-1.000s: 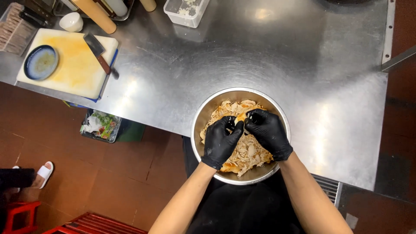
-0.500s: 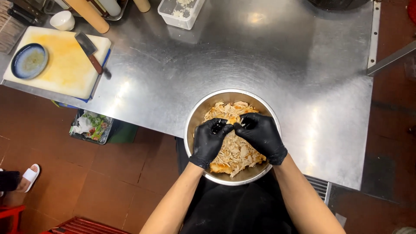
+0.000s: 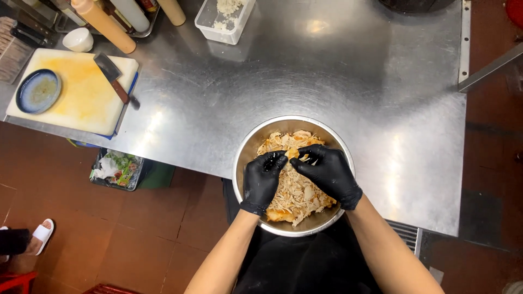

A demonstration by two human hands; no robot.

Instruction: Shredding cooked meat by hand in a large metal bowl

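both hands barely shifted, left hand (image 3: 263, 179) and right hand (image 3: 328, 173) fingers pinching shredded chicken (image 3: 295, 191).

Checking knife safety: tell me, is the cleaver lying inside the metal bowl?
No, the cleaver lies on the cutting board, well apart from the metal bowl.

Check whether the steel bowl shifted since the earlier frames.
No. The steel bowl overhangs the table's near edge as before, equally far from the cutting board.
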